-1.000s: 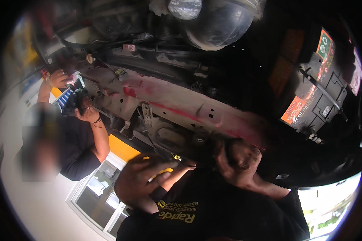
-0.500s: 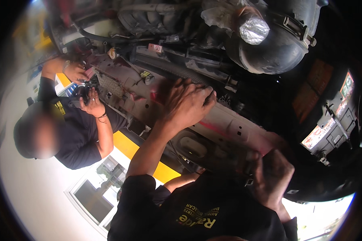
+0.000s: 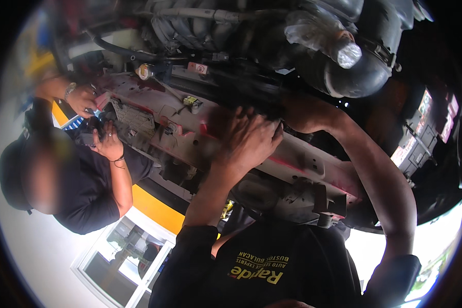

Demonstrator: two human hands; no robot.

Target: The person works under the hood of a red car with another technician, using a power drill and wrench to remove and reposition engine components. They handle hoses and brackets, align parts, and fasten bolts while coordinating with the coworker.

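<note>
Black shirt (image 3: 323, 251) nearest, at bottom. Left hand (image 3: 251, 136) back up, fingers over edge of pale, red-stained bar (image 3: 300, 154); cannot tell if gripping. Right hand (image 3: 309, 115) just beside it, behind bar, fingers hidden; grip cannot be told. Bar slants across middle, under left hand. Black duct (image 3: 354, 77) beyond right hand; battery (image 3: 416, 149) at far right. Co-worker's hands (image 3: 107, 143) at bar's left end. Window (image 3: 108, 267) farther, lower left.

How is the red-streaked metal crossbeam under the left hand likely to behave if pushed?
Likely stiff: the red-streaked metal crossbeam looks like a long panel with punched holes. It probably won't roll or tip, since it appears built into the engine bay. Its dull, scuffed surface may offer the left hand some grip.
</note>
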